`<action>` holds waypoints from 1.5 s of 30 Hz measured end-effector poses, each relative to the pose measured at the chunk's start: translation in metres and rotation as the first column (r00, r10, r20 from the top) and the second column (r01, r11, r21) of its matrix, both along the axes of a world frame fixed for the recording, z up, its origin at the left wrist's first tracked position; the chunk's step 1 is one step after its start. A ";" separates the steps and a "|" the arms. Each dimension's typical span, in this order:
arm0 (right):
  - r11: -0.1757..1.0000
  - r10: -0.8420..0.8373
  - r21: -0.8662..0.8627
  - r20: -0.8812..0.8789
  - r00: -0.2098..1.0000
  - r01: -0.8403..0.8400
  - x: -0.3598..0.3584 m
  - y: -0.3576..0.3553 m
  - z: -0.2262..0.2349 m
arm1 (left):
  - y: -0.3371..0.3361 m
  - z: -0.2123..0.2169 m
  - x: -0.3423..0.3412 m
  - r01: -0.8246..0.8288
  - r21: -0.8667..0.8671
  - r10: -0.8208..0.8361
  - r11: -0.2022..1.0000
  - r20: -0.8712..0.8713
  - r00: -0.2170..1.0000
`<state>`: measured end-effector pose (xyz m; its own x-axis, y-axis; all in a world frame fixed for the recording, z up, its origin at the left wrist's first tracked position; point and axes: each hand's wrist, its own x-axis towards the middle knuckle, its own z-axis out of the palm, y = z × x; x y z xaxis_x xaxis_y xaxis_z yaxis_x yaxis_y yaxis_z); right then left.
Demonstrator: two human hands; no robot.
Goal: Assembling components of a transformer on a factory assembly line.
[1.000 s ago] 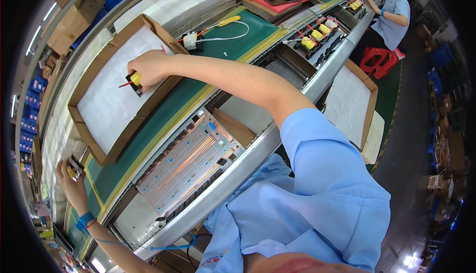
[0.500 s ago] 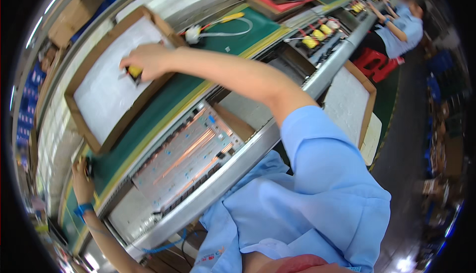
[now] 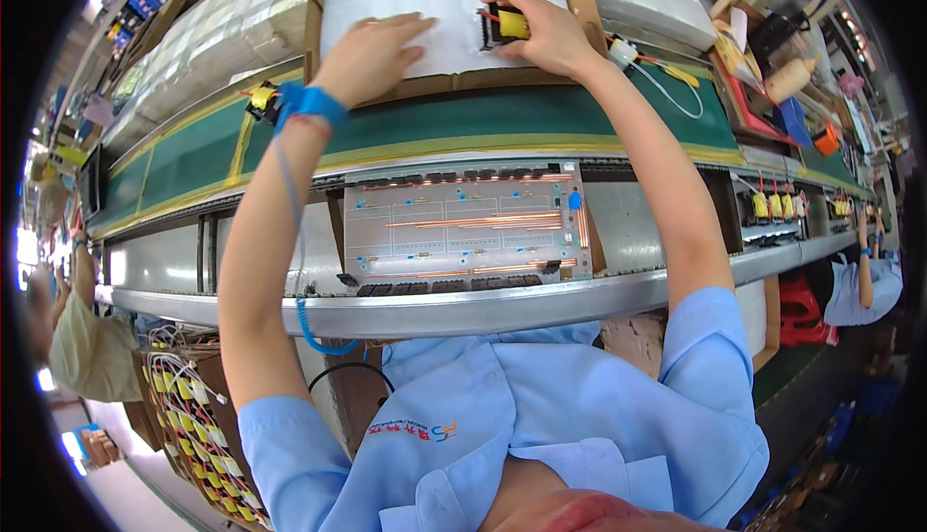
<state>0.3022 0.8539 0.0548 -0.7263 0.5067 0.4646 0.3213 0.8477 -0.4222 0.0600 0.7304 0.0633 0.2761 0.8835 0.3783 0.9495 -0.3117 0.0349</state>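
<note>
My right hand (image 3: 544, 32) grips a small yellow and black transformer (image 3: 506, 25) with red leads, held over the white foam sheet inside a shallow cardboard box (image 3: 449, 80). My left hand (image 3: 372, 51) lies flat with its fingers spread on the same white sheet, left of the part. A blue wrist strap (image 3: 311, 103) with a coiled cord sits on my left wrist. Both arms reach across the green conveyor belt (image 3: 541, 123) to the box.
A metal work plate (image 3: 454, 233) with printed lines sits between me and the belt. Another yellow part (image 3: 261, 98) rests on the belt at left. A bin of yellow wired parts (image 3: 188, 402) stands low left. Co-workers sit at far left and far right.
The view has swung round so the box now lies straight ahead. My left hand has come up from the lower left onto the white sheet. My right hand still holds the yellow part.
</note>
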 end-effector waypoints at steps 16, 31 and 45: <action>0.999 -0.015 0.054 0.091 0.996 0.011 -0.008 0.011 -0.004 | 0.038 0.020 0.042 0.042 0.017 -0.044 0.999 0.580 0.813; 0.644 -0.283 -0.676 -0.646 0.709 -0.359 0.052 -0.014 0.075 | 0.031 -0.003 0.041 0.089 -0.177 0.021 0.980 0.537 0.843; 0.805 -0.547 -0.043 0.333 0.768 0.592 0.145 -0.036 -0.002 | 0.113 0.013 0.186 -0.345 -0.288 0.335 0.893 -0.084 0.938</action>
